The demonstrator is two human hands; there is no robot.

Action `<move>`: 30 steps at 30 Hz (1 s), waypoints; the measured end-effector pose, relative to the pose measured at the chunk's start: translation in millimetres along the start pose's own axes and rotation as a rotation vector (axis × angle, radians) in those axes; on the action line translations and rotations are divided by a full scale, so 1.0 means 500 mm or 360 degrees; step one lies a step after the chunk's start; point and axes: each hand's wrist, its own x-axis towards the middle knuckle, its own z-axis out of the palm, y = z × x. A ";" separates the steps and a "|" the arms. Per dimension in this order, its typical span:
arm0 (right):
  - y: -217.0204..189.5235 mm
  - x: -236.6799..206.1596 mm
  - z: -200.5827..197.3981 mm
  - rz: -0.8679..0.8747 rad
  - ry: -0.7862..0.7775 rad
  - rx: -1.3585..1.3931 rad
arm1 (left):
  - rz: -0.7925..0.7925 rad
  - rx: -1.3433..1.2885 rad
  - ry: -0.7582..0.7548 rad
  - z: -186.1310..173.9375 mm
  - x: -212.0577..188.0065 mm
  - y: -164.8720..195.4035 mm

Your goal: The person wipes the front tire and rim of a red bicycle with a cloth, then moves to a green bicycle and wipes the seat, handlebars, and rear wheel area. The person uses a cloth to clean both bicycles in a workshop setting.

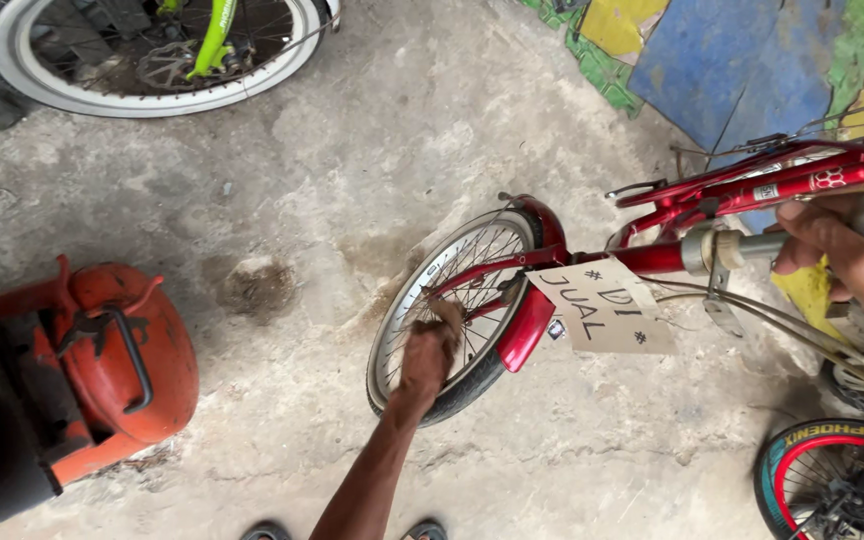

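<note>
The left hand is closed on the tyre of the red bicycle's wheel, low at centre on the concrete floor, while the right hand is wrapped round the grey seat post at the right edge. A cardboard sign hangs from the red frame between the hands — partly covering the mudguard. Around them stand an orange compressor tank at left, a white-rimmed wheel above, and a red-rimmed wheel lower right.
</note>
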 end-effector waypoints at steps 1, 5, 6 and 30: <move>0.006 0.002 0.003 0.0010 -0.0015 -0.0008 | 0.0148 -0.0181 0.0025 -0.002 -0.018 -0.007; 0.019 0.020 0.015 0.0162 -0.0035 -0.0114 | -0.0382 -0.0148 -0.0549 -0.057 -0.065 0.000; 0.022 0.023 0.017 0.0163 -0.0009 -0.0101 | -0.0393 -0.0248 -0.0511 -0.065 -0.074 0.012; 0.007 0.012 0.026 0.0046 0.0047 -0.0006 | -0.0025 -0.0059 0.0032 -0.113 -0.223 -0.031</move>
